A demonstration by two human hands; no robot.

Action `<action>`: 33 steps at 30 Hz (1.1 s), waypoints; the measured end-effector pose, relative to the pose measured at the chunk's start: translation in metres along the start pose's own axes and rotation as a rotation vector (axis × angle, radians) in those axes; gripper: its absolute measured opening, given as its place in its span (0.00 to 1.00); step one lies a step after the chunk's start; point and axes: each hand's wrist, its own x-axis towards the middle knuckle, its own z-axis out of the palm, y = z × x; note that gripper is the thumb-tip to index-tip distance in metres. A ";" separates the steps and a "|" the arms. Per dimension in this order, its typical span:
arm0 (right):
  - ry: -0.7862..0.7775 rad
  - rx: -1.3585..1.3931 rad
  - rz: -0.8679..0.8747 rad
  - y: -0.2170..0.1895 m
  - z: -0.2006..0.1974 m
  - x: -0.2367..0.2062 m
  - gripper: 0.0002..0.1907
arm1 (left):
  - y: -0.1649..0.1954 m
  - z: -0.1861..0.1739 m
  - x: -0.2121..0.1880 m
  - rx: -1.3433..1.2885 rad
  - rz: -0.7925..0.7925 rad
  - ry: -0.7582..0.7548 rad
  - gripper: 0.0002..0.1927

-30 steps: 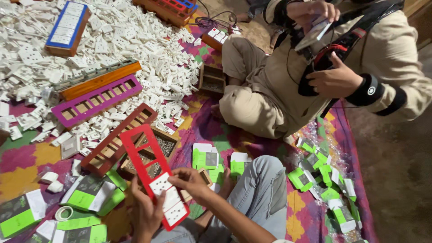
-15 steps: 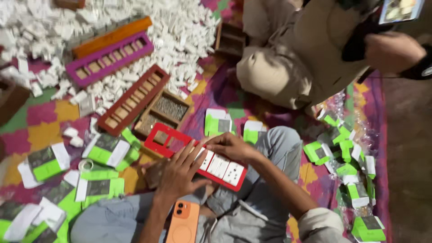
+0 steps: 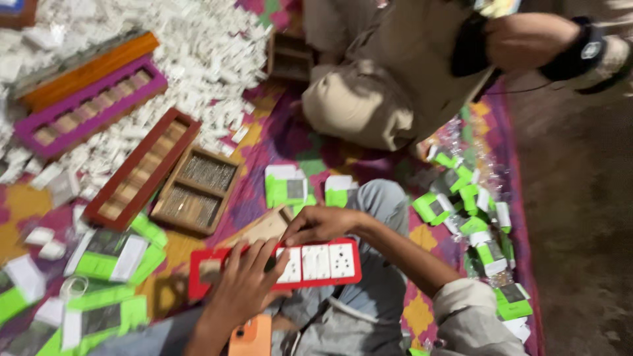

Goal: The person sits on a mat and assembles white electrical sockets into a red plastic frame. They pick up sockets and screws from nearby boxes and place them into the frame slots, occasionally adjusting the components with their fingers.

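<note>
Both hands rest on a red frame (image 3: 277, 267) lying across the person's lap. The left hand (image 3: 247, 283) lies spread flat over the frame's middle, fingers extended and pressing down rather than gripping. The right hand (image 3: 323, 224) sits at the frame's upper edge with fingers curled; whether it pinches a small piece cannot be told through the blur. White switch and socket modules (image 3: 316, 262) fill the frame's right-hand slots, while the slots left of the flat hand look empty.

Just below the frame an orange phone (image 3: 250, 336) pokes up from the lap. Beyond the frame's upper edge lies a plain wooden block (image 3: 264, 227), and farther up-left a brown wooden tray (image 3: 196, 190) and a long red-brown tray (image 3: 142, 168). Well above those, a purple tray (image 3: 86, 109) borders a heap of white parts (image 3: 198, 53). Green-and-white packets (image 3: 471, 204) lie scattered to the frame's right and lower left. Another person's bent knee (image 3: 359, 105) sits across the mat.

The frame rests only on the soft lap, so uneven pressure from the flat hand could likely tip it and pop seated modules loose, or knock the phone off.
</note>
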 end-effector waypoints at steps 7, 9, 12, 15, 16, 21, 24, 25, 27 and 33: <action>0.434 0.525 -0.062 0.040 -0.034 -0.015 0.18 | -0.004 0.010 -0.004 -0.088 -0.214 0.217 0.43; 0.630 0.606 -0.081 0.061 -0.038 -0.013 0.18 | -0.011 0.020 -0.008 -0.292 -0.330 0.349 0.41; 0.771 0.301 -0.055 0.087 -0.030 -0.013 0.18 | -0.024 0.040 -0.018 -0.869 -0.526 0.593 0.37; 0.719 -0.301 0.003 0.090 -0.010 -0.006 0.17 | -0.043 0.061 -0.020 -1.428 -0.783 0.790 0.42; 0.670 -0.489 -0.017 0.089 0.000 -0.001 0.17 | -0.049 0.063 -0.025 -1.555 -0.887 0.830 0.44; 0.412 -0.649 -0.045 0.081 0.035 0.021 0.14 | -0.063 0.069 -0.035 -1.905 -0.913 0.963 0.48; 0.300 -0.705 -0.094 0.090 0.039 0.038 0.14 | -0.065 0.070 -0.043 -1.876 -0.875 1.020 0.45; 0.235 -0.800 -0.181 0.094 0.041 0.046 0.16 | -0.068 0.071 -0.042 -1.786 -0.929 1.032 0.42; 0.396 -0.623 -0.078 0.101 0.045 0.055 0.19 | -0.070 0.072 -0.048 -1.812 -0.868 1.102 0.37; 0.446 -0.554 -0.184 0.065 0.046 0.076 0.11 | -0.075 0.056 -0.057 -2.111 -0.680 1.089 0.41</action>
